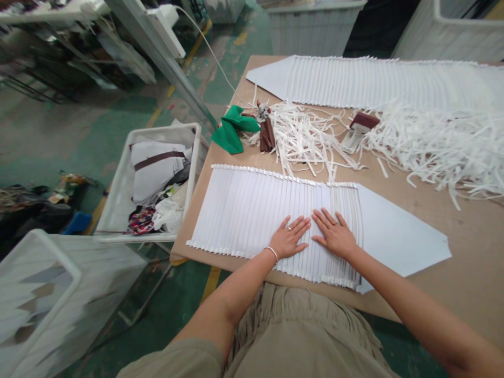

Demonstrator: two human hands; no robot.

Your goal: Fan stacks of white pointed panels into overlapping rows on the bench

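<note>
A fanned-out row of overlapping white paper sheets [244, 210] lies along the near edge of the brown table [464, 273]. My left hand [289, 238] rests flat on the sheets, fingers spread, a ring on one finger and a bracelet at the wrist. Beside it my right hand [334, 233] also lies flat and open on the same row, fingers pointing away from me. The two hands nearly touch. Neither holds anything.
A second fanned row of white sheets [374, 81] lies at the far edge. Loose white paper strips [433, 142], a green cloth [232, 128], brown sticks [268, 135] and a maroon-handled tool [360, 128] sit mid-table. White bins [153, 178] stand on the floor at left.
</note>
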